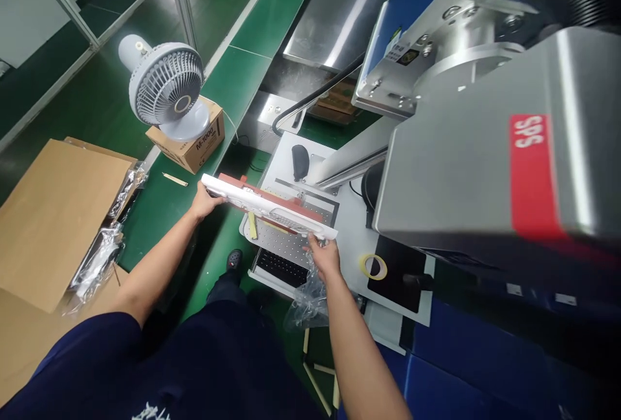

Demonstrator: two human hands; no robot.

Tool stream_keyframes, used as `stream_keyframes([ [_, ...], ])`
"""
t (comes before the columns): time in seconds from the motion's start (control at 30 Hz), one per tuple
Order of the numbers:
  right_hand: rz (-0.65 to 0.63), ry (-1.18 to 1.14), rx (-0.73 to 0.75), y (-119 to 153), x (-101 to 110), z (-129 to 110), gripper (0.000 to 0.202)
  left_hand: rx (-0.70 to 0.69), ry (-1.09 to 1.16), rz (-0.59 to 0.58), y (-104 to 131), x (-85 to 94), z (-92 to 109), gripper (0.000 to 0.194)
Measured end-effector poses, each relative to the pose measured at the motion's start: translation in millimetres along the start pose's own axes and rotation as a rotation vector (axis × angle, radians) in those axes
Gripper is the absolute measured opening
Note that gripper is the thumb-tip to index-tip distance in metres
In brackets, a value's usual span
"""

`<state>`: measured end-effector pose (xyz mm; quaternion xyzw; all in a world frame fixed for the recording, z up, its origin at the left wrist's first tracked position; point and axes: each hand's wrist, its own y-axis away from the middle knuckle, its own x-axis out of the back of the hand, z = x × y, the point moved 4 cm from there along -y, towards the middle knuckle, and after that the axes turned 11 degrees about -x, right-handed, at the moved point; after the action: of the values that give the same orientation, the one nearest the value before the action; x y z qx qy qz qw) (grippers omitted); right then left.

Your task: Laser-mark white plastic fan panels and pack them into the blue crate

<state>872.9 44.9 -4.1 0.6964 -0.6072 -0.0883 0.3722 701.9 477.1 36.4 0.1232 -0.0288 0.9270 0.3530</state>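
A long, narrow white panel (272, 208) is held edge-on between my two hands, tilted down toward the right. My left hand (207, 201) grips its left end, with the fingers partly hidden behind it. At the other end, my right hand (324, 255) is closed on the panel's lower right corner. Just behind the panel lies a reddish-brown fixture (233, 180) above a perforated plate (286, 243); whether the two touch cannot be made out. A yellow strip (252, 226) hangs below the panel. Crumpled clear plastic (310, 303) lies beneath my right hand.
A grey machine head (451, 142) with a red label overhangs the right side. Below are a black keyboard (279, 267) and a yellow tape roll (363, 267). At left, a fan (167, 83) stands on a cardboard box (206, 142), near stacked cardboard (63, 213) and bagged items (97, 265).
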Motion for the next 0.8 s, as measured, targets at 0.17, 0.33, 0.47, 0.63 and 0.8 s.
stream_keyframes([
  [0.17, -0.033, -0.141, -0.063, 15.4, 10.1, -5.1, 0.104, 0.101, 0.347, 0.072, 4.3, -8.5, 15.0, 0.081],
  [0.33, -0.001, -0.172, -0.015, 12.4, 13.2, -25.9, 0.099, 0.241, 0.228, 0.196, -2.4, -13.8, 20.2, 0.052],
  [0.47, -0.006, -0.158, -0.007, 7.8, 11.5, -31.8, 0.096, 0.189, 0.157, 0.175, -2.2, -14.1, 19.8, 0.048],
  [0.63, -0.033, -0.116, -0.037, 8.0, 8.3, -32.5, 0.088, 0.182, 0.081, 0.135, -4.8, -10.1, 19.4, 0.051],
  [0.8, 0.023, -0.087, -0.138, 19.5, 10.9, -30.0, 0.091, 0.210, 0.086, 0.257, 2.1, -7.6, 12.5, 0.069],
])
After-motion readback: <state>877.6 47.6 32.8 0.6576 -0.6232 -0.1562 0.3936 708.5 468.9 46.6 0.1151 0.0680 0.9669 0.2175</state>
